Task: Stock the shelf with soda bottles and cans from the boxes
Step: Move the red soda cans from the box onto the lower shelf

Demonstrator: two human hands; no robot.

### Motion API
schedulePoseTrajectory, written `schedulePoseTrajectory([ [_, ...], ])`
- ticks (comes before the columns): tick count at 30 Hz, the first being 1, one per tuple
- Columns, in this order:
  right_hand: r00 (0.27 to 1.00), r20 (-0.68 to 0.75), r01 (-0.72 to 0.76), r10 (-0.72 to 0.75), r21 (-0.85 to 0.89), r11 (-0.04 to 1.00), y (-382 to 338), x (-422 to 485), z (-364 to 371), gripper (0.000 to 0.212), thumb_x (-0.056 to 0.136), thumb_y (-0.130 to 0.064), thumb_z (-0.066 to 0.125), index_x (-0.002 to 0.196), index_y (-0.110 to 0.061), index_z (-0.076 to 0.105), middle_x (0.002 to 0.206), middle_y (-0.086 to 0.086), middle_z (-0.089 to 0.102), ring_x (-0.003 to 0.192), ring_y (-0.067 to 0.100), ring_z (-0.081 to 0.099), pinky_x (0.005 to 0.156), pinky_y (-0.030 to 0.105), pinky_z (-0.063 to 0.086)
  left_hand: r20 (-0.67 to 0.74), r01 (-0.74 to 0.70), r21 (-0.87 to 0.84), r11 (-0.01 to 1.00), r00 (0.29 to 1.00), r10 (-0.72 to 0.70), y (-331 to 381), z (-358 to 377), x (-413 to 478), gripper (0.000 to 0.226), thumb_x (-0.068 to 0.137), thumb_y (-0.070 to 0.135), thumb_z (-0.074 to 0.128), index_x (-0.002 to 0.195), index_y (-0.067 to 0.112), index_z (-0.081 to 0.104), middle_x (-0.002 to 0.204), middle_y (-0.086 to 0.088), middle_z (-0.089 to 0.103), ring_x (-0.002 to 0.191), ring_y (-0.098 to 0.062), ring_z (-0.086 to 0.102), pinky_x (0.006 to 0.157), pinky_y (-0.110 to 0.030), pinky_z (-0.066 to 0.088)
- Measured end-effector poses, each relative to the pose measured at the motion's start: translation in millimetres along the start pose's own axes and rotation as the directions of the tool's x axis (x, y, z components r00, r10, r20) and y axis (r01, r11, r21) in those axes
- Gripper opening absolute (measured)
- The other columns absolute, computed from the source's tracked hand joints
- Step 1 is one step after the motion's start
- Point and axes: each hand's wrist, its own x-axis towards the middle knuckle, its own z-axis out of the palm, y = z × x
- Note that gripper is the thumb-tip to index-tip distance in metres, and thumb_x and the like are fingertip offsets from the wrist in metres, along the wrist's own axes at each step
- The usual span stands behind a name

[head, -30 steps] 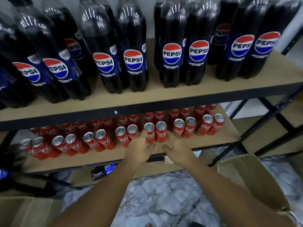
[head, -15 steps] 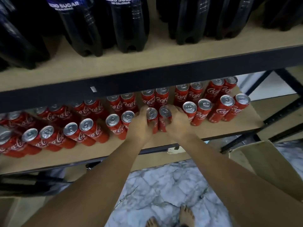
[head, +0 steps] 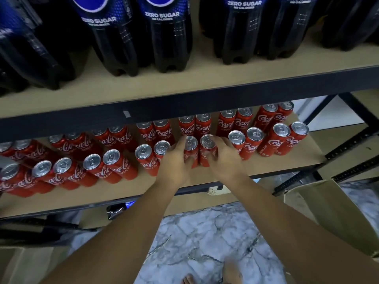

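Snugly — hands (head: 178,160) grip cans (head: 206,141); shelf-edge (head: 196,189) near

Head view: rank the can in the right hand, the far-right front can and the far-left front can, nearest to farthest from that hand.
1. The held can, in the right hand's grip, mid-row.
2. The far-right front can, off to its right.
3. The far-left front can, far across to the left.

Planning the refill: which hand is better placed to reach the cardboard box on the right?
Probably right. Both grip cans, but the right hand is nearer the cardboard box; the left hand would cross over.
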Motion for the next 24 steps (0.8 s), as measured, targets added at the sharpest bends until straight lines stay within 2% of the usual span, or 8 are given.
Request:
schedulePoseTrajectory([
  [3,0.994,-0.044,0.096,-0.099,-0.061,0.994,-6.3,-17.5,-6.2,0.037,0.097,-0.019,0.062,0.134,-0.017,0.06,0.136,0.004,0.054,0.117,0.027,0.057,0.095,0.042,0.052,-0.051,-0.023,0.015,1.0,0.998,0.023,5.1,-18.4,-26.6,0.056,0.096,0.029,0.064,0.148,0.033,0.044,0.121,0.002,0.068,0.091,-0.011,0.066,0.084,-0.032,0.056],
  [6,0.977,-0.011,0.212,-0.214,-0.111,0.971,-22.9,-28.4,0.2,0.032,0.096,-0.019,0.064,0.128,-0.016,0.065,0.136,0.003,0.057,0.116,0.029,0.055,0.099,0.043,0.049,-0.115,0.03,0.095,0.995,0.993,-0.019,-2.7,-41.6,-53.8,0.054,0.096,0.029,0.065,0.147,0.025,0.048,0.126,-0.002,0.062,0.099,-0.02,0.064,0.085,-0.033,0.052],
  [9,0.966,0.054,0.258,-0.254,-0.1,0.961,-49.6,-25.7,16.9,0.033,0.094,-0.018,0.066,0.127,-0.014,0.066,0.138,0.004,0.055,0.123,0.03,0.052,0.104,0.043,0.047,-0.17,0.148,0.139,0.979,0.978,-0.124,-21.1,-61.2,-63.7,0.051,0.088,0.023,0.071,0.137,0.022,0.056,0.124,-0.005,0.055,0.098,-0.026,0.062,0.082,-0.032,0.049],
  [12,0.957,0.165,0.255,-0.238,-0.096,0.962,-75.4,-16.8,37.5,0.04,0.093,-0.015,0.067,0.133,-0.012,0.062,0.147,0.007,0.047,0.133,0.029,0.047,0.112,0.04,0.042,-0.238,0.211,0.132,0.968,0.955,-0.176,-40.5,-72.7,-55.4,0.055,0.079,0.017,0.075,0.131,0.018,0.056,0.119,-0.009,0.055,0.104,-0.03,0.058,0.081,-0.03,0.044],
  [14,0.954,0.215,0.231,-0.209,-0.079,0.97,-87.2,-9.7,52.0,0.05,0.092,-0.014,0.068,0.14,-0.014,0.054,0.148,0.006,0.045,0.133,0.028,0.05,0.11,0.039,0.044,-0.251,0.242,0.101,0.965,0.945,-0.211,-51.4,-78.5,-43.8,0.057,0.08,0.018,0.076,0.132,0.017,0.052,0.121,-0.013,0.054,0.104,-0.034,0.059,0.08,-0.031,0.042],
  [17,0.949,0.274,0.188,-0.154,-0.102,0.977,-94.8,3.3,72.5,0.068,0.092,-0.018,0.07,0.152,-0.019,0.038,0.154,0.008,0.038,0.135,0.031,0.05,0.109,0.043,0.046,-0.14,0.28,0.119,0.953,0.955,-0.263,-64.5,-81.4,-26.8,0.074,0.083,0.031,0.077,0.146,0.025,0.038,0.128,-0.016,0.054,0.111,-0.038,0.06,0.09,-0.042,0.05],
  [19,0.949,0.3,0.153,-0.099,-0.162,0.975,-96.2,11.8,85.6,0.074,0.093,-0.022,0.069,0.156,-0.022,0.03,0.158,0.01,0.034,0.136,0.034,0.049,0.108,0.046,0.047,-0.072,0.297,0.138,0.945,0.955,-0.289,-75.1,-79.9,-18.7,0.08,0.084,0.031,0.078,0.151,0.027,0.034,0.129,-0.016,0.054,0.115,-0.038,0.058,0.098,-0.045,0.05],
  [24,0.953,0.299,0.119,-0.048,-0.226,0.967,-91.3,19.8,95.9,0.069,0.095,-0.021,0.065,0.155,-0.023,0.031,0.14,0.014,0.05,0.124,0.036,0.056,0.101,0.045,0.05,-0.094,0.264,0.066,0.962,0.962,-0.258,-90.6,-72.2,-8.5,0.054,0.086,0.02,0.073,0.135,0.02,0.05,0.115,-0.014,0.062,0.105,-0.034,0.061,0.087,-0.042,0.051],
])
